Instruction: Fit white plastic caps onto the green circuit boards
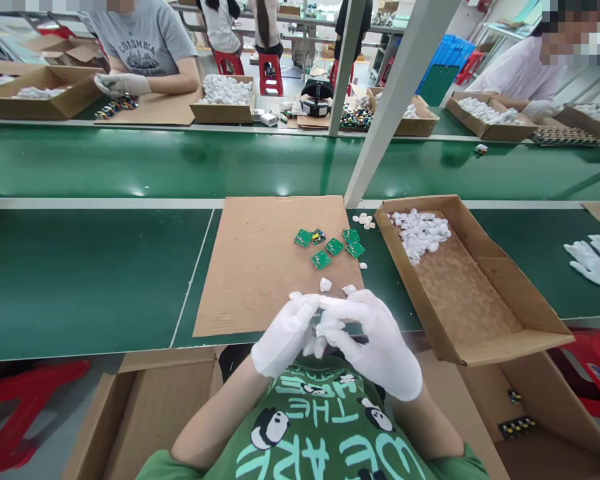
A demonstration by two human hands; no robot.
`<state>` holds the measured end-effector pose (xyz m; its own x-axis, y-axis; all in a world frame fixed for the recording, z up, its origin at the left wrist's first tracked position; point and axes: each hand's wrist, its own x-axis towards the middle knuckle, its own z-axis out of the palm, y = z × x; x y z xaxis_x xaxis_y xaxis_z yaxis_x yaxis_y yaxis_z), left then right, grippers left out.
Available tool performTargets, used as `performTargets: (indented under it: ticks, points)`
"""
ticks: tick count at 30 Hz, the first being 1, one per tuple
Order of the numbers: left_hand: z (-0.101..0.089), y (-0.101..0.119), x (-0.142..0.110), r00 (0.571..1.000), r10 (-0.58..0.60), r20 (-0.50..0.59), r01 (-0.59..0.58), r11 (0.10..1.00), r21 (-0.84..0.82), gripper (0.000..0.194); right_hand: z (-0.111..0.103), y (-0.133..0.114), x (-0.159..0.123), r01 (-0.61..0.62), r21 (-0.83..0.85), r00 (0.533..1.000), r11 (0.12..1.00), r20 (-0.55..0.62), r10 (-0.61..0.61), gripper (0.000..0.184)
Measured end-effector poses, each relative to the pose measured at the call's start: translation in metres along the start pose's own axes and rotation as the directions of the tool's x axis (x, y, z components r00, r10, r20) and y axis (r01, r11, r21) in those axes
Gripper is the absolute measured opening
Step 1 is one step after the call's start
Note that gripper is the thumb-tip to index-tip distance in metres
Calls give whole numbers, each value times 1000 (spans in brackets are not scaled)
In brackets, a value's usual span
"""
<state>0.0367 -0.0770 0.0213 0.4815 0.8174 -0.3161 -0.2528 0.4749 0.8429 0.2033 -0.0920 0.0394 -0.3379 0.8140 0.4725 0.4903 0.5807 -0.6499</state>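
Both my hands wear white gloves and meet close to my chest at the near edge of the bench. My left hand [285, 337] and my right hand [375, 343] have their fingers curled and pressed together around something small that I cannot make out. Just beyond my fingertips, two small white plastic pieces [325, 285] lie on a brown cardboard sheet [260, 267]. Several small green circuit boards [330, 245] are scattered further out on that sheet.
A shallow cardboard box [485, 340] to my right holds a heap of white plastic caps [421, 233]. A few more caps [365, 220] sit beside it. White gloves [595, 261] lie at far right. Other people work across the green conveyor [130, 163]. A slanted white post [400, 87] rises ahead.
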Motion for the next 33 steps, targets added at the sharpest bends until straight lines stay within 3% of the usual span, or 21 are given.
performTargets:
  ticks: [4, 8, 13, 17, 23, 26, 28, 30, 33]
  points:
    - [3, 1, -8, 987, -99, 129, 105, 993, -47, 48, -1, 9, -6, 125, 90, 992, 988, -14, -124, 32]
    - [4, 6, -12, 979, -78, 186, 67, 996, 62, 46, 1, 18, -12, 125, 176, 992, 976, -28, -122, 37]
    - [4, 8, -11, 980, -67, 187, 36, 986, 160, 46, 9, 25, -12, 271, 121, 960, 955, -98, -261, 34]
    - [5, 5, -13, 969, 5, 247, -33, 993, 111, 44, 9, 20, -10, 285, 122, 957, 951, -92, -275, 39]
    - [10, 4, -20, 989, -28, 148, 12, 995, 103, 41, 9, 19, -16, 380, -78, 919, 922, -85, -386, 24]
    - [12, 8, -21, 984, -11, 179, -12, 992, 129, 35, 9, 19, -18, 353, 32, 933, 935, -92, -349, 25]
    - [13, 12, -20, 970, -4, 243, -47, 978, 205, 27, 7, 17, -17, 284, 72, 957, 956, -83, -278, 34]
    - [15, 15, -19, 967, -1, 256, -83, 945, 316, 15, 4, 14, -15, 263, -26, 964, 964, -28, -264, 37]
    - [14, 15, -19, 989, 12, 149, -70, 917, 393, 6, -1, 12, -11, 346, -148, 938, 926, 44, -344, 26]
